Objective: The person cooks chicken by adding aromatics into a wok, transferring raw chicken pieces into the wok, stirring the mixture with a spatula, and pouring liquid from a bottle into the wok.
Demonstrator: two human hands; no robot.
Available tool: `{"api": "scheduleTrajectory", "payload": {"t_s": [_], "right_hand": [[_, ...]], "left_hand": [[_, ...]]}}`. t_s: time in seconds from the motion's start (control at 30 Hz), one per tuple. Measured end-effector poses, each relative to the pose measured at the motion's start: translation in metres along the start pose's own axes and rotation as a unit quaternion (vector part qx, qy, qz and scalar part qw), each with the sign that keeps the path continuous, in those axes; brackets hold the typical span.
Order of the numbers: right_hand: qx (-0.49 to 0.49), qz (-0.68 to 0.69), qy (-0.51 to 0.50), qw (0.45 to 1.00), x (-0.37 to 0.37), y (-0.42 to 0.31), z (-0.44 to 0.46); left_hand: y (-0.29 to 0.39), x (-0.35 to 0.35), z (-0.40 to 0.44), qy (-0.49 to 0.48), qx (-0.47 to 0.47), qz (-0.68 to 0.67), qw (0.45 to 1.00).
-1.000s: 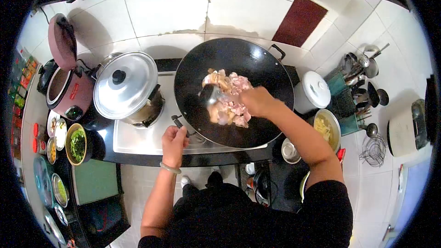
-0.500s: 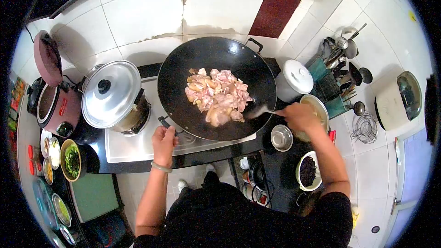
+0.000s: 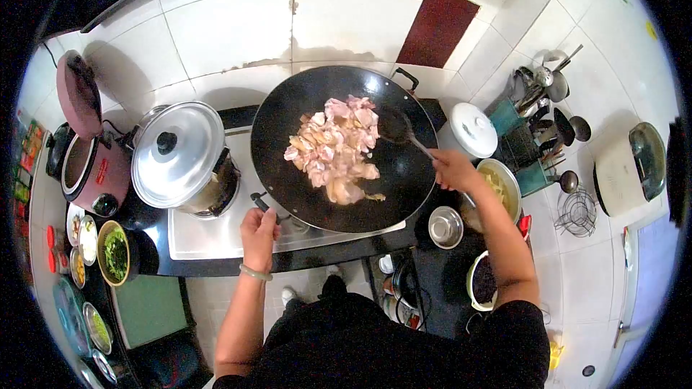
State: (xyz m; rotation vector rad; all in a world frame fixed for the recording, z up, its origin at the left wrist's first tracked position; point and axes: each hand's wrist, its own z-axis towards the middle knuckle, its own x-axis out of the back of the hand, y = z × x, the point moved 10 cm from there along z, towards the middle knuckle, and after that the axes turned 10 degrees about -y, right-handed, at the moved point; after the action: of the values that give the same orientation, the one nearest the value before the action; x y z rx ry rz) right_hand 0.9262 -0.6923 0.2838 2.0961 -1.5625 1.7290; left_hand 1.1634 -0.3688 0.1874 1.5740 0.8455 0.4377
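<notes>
A large black wok (image 3: 288, 198) stands on the stove with chopped raw-looking meat (image 3: 335, 140), pale pink with yellowish bits, heaped in its middle. My left hand (image 3: 259, 234) is closed on the wok's near-left handle (image 3: 260, 200); a pale bangle circles that wrist. My right hand (image 3: 455, 171) grips the handle of a metal spatula (image 3: 420, 145). The spatula's dark head lies inside the wok, to the right of the meat and apart from most of it.
A lidded pot (image 3: 180, 155) sits left of the wok, beside an open pink rice cooker (image 3: 97, 173). Right are a white lidded canister (image 3: 472, 130), a steel bowl (image 3: 445, 227) and a utensil rack (image 3: 515, 137). Bowls of greens (image 3: 117, 252) and dark food (image 3: 484, 281) flank the counter.
The spatula has swung up and away from the meat's lower right side toward the wok's upper right. The meat heap has shifted and spread. My left hand stays at the handle.
</notes>
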Motion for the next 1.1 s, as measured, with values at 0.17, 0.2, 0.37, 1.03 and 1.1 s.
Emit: {"api": "scheduleTrajectory", "payload": {"t_s": [0.17, 0.2, 0.37, 1.03, 1.1], "right_hand": [[-0.106, 0.047, -0.052, 0.992, 0.019, 0.065, 0.022], [-0.127, 0.067, -0.065, 0.987, 0.020, 0.071, 0.033], [0.059, -0.366, -0.013, 0.929, -0.012, 0.078, 0.159], [0.149, -0.431, 0.054, 0.888, -0.043, -0.093, -0.073], [0.126, -0.409, -0.018, 0.904, -0.063, -0.096, -0.087]], "left_hand": [[0.001, 0.001, -0.001, 0.009, -0.001, 0.005, 1.000], [0.000, 0.001, -0.001, 0.004, -0.001, 0.001, 1.000], [-0.003, 0.003, -0.001, 0.015, 0.008, 0.010, 1.000], [-0.002, 0.000, 0.000, 0.012, 0.006, -0.013, 1.000], [-0.004, 0.001, 0.000, 0.006, 0.010, -0.019, 1.000]]}}
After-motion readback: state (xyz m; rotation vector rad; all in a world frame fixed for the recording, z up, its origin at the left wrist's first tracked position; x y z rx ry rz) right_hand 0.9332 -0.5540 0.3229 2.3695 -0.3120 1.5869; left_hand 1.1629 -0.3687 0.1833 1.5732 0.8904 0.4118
